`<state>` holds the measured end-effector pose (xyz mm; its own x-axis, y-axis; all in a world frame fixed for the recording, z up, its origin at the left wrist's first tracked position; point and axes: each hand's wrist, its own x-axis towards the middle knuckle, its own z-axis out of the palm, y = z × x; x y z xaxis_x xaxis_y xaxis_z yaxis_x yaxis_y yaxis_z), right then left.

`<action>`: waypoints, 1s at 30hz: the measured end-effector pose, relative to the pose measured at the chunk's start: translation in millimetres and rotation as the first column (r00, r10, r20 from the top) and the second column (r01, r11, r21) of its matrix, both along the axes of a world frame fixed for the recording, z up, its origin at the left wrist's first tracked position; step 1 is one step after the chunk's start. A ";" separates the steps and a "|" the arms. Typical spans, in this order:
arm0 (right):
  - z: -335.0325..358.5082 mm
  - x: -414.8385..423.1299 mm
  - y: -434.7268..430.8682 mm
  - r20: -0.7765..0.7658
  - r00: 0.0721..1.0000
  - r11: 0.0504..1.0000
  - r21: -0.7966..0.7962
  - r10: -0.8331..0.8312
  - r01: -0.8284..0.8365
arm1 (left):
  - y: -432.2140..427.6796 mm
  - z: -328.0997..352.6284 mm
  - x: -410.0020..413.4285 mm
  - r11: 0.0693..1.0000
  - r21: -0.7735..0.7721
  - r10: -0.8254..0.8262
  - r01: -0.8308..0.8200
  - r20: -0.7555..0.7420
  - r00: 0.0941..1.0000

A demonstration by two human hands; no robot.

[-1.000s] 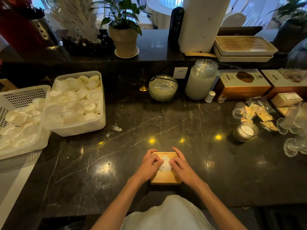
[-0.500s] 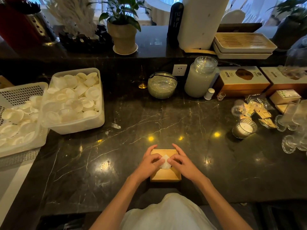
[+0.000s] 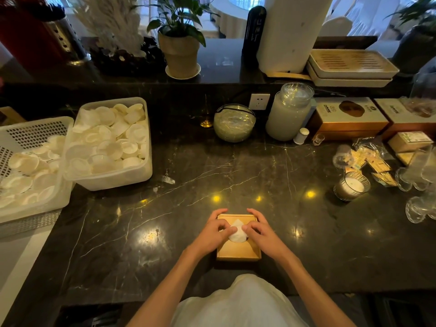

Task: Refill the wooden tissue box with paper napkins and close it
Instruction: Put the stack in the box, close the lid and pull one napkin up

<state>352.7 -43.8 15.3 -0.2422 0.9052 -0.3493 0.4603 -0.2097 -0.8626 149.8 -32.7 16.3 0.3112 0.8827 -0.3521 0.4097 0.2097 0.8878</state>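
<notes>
A small square wooden tissue box (image 3: 238, 252) stands on the dark marble counter close to the front edge, its lid on. A white paper napkin (image 3: 237, 230) pokes up through the round hole in the lid. My left hand (image 3: 213, 232) rests on the box's left side and my right hand (image 3: 262, 232) on its right side. Thumb and fingertips of both hands pinch the napkin from either side. The hands hide most of the lid's far half.
Two white bins of small round white dishes (image 3: 111, 142) (image 3: 26, 171) sit at the left. A glass bowl (image 3: 234, 122), a large jar (image 3: 289, 113) and cardboard boxes (image 3: 346, 119) line the back. A candle glass (image 3: 351, 186), packets and clear glasses (image 3: 418, 175) crowd the right.
The fingertips of both hands have drawn closer together on the napkin, bunching it up higher out of the hole. The box has stayed in place.
</notes>
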 end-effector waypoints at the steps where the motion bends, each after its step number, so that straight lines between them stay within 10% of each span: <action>1: -0.7 0.1 0.0 0.001 1.000 1.000 0.004 -0.002 0.002 | 0.6 -0.7 0.9 1.000 0.004 -0.001 0.001 -0.013 1.000; 30: -8.9 1.8 0.9 0.007 1.000 1.000 0.015 0.014 -0.014 | 1.5 1.8 3.3 0.998 0.034 -0.046 0.048 -0.070 0.996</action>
